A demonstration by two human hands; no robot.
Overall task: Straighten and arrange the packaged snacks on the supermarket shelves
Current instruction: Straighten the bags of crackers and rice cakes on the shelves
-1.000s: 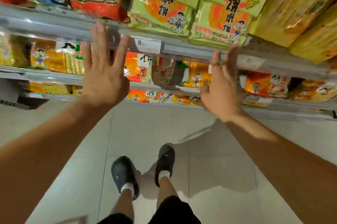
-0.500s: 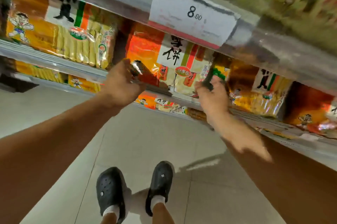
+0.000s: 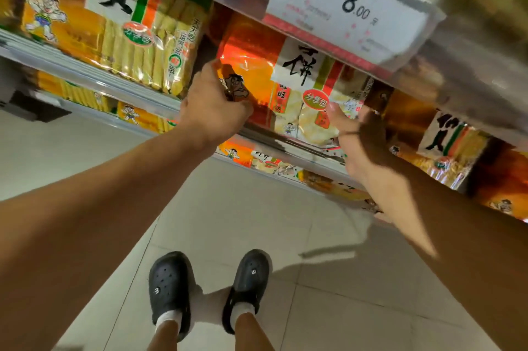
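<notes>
Gripping the orange snack bag (image 3: 257, 70) at both sides, mid-straightening. Bag sits on the shelf (image 3: 94, 76) directly below the price tag (image 3: 351, 10). Left hand (image 3: 213, 105) curled round the bag's left edge, fingers pinching the film. Right hand (image 3: 361, 133) at the bag's right edge, fingers reaching behind it; how tightly they close cannot be told, partly in shadow. Yellow snack bag (image 3: 148, 44) stands left of the tag, a small gap between the two bags. Next move, likely: square the bag upright, face forward, flush with the shelf lip.
</notes>
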